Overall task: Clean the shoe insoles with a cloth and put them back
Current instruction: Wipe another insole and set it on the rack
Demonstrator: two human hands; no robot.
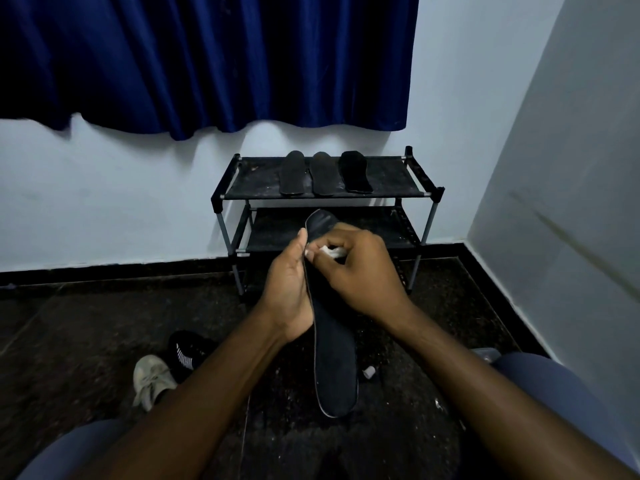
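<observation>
Head view, left to right: left hand (289,289) grips the black insole (334,358) by its edge, steadying it above the floor; right hand (360,271) presses a white cloth (333,251) onto it, apparently wiping. Three insoles (323,173) wait on the rack (391,176).

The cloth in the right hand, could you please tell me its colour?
White; the cloth peeks from the right hand in the head view.

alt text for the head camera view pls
A person's left hand holds a long black insole while the right hand rubs it with a white cloth. Behind, three insoles lie on a black shoe rack.
</observation>
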